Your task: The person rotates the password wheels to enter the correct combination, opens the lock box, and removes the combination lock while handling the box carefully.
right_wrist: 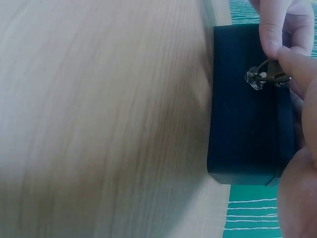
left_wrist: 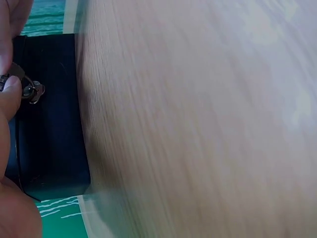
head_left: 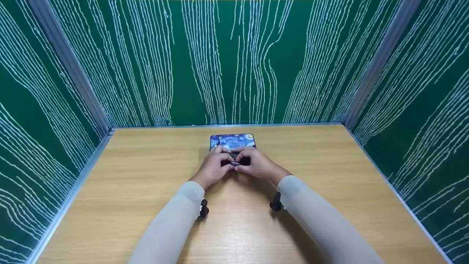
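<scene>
A dark box (right_wrist: 242,129) with a blue swirling painted lid (head_left: 232,141) sits on the table in front of me. On its front face is a metal hasp (left_wrist: 35,93), and a small padlock (right_wrist: 280,77) with ridged dials hangs there by its shackle. My left hand (head_left: 214,165) pinches the padlock from the left, thumb toward me. From the right, my right hand (head_left: 259,163) pinches it too, its thumb close to the left thumb. Curled fingers of both hands rest over the near part of the lid and hide much of the padlock.
The light wooden table (head_left: 146,176) stretches around the box. Green panels (head_left: 234,73) with white wavy lines stand at the back and both sides, framed by grey posts (head_left: 69,62). Dark devices (head_left: 276,202) are strapped at both wrists.
</scene>
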The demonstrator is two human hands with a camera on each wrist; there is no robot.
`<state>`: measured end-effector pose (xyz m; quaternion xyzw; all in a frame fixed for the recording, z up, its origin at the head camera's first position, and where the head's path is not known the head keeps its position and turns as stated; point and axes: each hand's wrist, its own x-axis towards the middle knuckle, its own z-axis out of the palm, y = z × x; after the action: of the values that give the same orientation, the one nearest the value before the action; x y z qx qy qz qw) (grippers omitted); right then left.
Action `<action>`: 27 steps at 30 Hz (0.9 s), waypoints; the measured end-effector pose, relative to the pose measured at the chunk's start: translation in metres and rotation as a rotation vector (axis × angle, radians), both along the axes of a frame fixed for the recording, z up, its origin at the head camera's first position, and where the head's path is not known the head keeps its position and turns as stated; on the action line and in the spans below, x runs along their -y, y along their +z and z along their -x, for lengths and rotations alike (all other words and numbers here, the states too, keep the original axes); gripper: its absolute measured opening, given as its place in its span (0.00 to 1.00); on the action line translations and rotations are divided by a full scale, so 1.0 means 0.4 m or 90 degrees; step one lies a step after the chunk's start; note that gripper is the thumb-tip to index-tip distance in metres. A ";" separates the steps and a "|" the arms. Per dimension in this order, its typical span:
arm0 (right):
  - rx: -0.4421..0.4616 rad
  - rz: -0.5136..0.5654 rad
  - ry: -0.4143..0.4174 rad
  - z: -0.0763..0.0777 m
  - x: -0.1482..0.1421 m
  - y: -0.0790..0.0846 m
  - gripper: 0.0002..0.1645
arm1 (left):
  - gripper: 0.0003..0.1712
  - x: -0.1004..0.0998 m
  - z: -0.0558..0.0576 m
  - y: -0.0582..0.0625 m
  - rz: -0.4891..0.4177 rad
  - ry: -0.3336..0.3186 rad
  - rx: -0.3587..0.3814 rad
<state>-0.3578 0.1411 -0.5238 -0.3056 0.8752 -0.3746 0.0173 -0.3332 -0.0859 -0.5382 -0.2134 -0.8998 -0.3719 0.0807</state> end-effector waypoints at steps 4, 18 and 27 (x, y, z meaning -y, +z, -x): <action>-0.005 0.003 -0.006 0.003 0.001 -0.007 0.08 | 0.04 0.000 0.003 -0.003 -0.008 0.000 -0.005; 0.013 0.009 -0.010 -0.003 0.003 -0.003 0.04 | 0.06 0.000 0.003 0.000 -0.006 -0.002 0.013; -0.010 0.008 -0.006 -0.003 0.002 -0.005 0.07 | 0.05 -0.001 0.003 0.001 -0.011 -0.003 0.004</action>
<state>-0.3568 0.1401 -0.5258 -0.3044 0.8745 -0.3777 0.0071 -0.3344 -0.0854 -0.5378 -0.2138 -0.8961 -0.3807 0.0791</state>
